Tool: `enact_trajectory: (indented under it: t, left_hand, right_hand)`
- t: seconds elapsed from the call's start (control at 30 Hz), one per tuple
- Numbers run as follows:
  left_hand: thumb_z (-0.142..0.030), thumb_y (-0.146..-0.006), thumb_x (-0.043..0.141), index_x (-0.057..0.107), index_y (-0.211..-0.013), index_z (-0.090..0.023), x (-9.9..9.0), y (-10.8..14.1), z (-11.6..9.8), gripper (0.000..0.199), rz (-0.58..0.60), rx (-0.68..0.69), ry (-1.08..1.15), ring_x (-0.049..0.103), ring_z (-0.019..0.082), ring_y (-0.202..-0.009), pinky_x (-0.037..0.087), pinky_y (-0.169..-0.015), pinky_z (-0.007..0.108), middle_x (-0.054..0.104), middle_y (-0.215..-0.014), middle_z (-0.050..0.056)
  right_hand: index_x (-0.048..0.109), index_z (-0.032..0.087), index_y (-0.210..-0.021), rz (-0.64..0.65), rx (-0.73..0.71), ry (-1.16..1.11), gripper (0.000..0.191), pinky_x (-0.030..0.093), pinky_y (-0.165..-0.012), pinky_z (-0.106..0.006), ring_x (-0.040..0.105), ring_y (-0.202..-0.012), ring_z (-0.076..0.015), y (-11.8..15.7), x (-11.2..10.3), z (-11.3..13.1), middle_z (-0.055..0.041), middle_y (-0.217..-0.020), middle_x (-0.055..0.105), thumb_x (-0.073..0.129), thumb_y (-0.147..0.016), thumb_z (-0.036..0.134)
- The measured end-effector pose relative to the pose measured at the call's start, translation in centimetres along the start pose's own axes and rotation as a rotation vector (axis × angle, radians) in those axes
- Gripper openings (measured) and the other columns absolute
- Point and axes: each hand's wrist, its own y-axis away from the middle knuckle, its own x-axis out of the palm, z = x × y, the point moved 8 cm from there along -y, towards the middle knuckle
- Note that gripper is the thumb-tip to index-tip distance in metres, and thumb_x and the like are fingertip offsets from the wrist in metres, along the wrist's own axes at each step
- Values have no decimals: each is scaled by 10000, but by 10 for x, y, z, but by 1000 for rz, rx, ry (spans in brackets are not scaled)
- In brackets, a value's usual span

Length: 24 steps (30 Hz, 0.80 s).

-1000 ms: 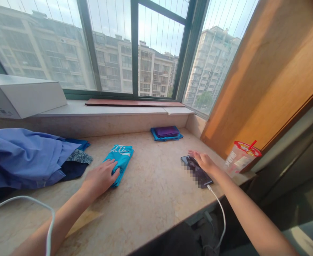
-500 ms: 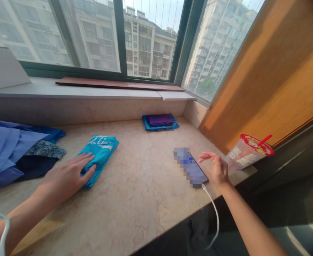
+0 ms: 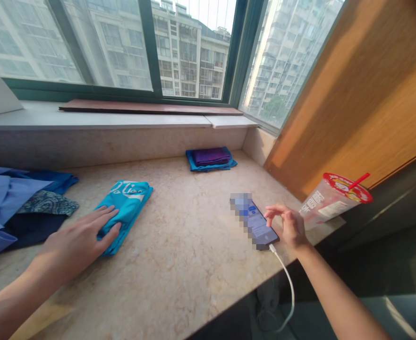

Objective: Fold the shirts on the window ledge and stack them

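My left hand (image 3: 76, 238) rests with fingers spread on the near left part of a folded turquoise cloth (image 3: 131, 203) with white lettering. Nothing is gripped in it. Over the right edge of a phone (image 3: 260, 226) hovers my right hand (image 3: 287, 226), fingers curled loosely and apart, holding nothing. The phone lies face up, its screen lit and partly pixelated, with a white cable (image 3: 288, 278) plugged into its near end. Whether a fingertip touches the screen cannot be made out.
A pile of blue and patterned clothes (image 3: 5, 203) lies at the left. Folded purple and blue cloths (image 3: 211, 158) sit near the back ledge. A clear cup (image 3: 328, 203) with a red straw stands right of my right hand, by the counter's edge.
My right hand's fingers have come closer to the phone and curled more, and the screen shows different content. The view has shifted slightly. My left hand stays on the turquoise cloth.
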Motion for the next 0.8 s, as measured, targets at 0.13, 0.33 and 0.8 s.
enact_trajectory:
  t: [0.13,0.33,0.8]
  left_hand:
    - [-548,-894,381,660,-1297,-193,-5,1,-6,605,-2,11,23,530,332,-1339,454,-1065,495,597,-1434,82]
    - [-569,-872,483,661,-1293,-151,-9,1,-12,619,6,60,38,518,347,-1349,412,-1107,483,579,-1446,128]
    - [-588,-876,495,707,-861,-188,-37,2,20,453,-248,-214,947,641,207,-622,457,-562,259,663,-631,24]
  right_hand:
    - [740,233,-975,-1,60,38,566,548,-647,-402,653,-561,-204,1,-1,-3,-61,-777,716,364,-974,656]
    - [748,229,-926,18,82,159,605,564,-724,-431,680,-605,-221,-1,5,-7,-78,-781,753,289,-1007,615]
    - [739,243,-908,201,-116,336,391,545,-814,-378,727,-885,-252,-38,160,103,-75,-920,778,429,-1025,451]
